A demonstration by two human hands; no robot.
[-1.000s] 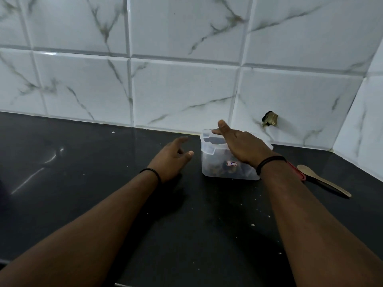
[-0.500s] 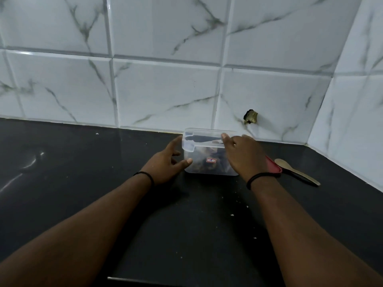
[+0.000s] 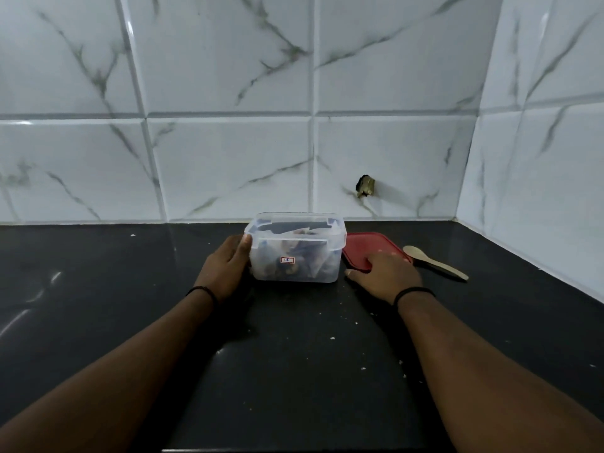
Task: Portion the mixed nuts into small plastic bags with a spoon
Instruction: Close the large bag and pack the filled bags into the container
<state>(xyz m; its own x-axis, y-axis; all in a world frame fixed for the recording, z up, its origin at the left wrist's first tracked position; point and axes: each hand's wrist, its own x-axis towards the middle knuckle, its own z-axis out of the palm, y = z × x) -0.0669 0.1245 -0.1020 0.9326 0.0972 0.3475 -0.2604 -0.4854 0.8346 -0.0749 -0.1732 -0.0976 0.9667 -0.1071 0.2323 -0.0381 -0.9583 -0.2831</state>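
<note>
Two bare forearms reach forward over the black worktop (image 3: 294, 371), which carries small white crumbs here and there. Each wrist wears a thin black band.

The left hand (image 3: 225, 269) lies against the left side wall of the clear plastic container (image 3: 295, 250); the fingers are mostly straight and the thumb touches the upper corner near the rim, so the hand presses the box more than it grips it. The right hand (image 3: 384, 276) rests with relaxed, spread fingers on the near edge of the red lid (image 3: 369, 246), which lies flat on the worktop just beside the right side of the container. It holds nothing.

The container stands upright with no lid on it. Through its wall dark pieces and some folded clear plastic can be seen, but it is hard to tell exactly what they are. A small label with a red frame sits on its front wall.

To the right of the lid, a light wooden spoon (image 3: 434, 263) lies on the worktop, touched by no hand.

Behind everything stands the wall of white marble-look tiles (image 3: 228, 158), with a small broken hole (image 3: 366, 186) low in one tile.
</note>
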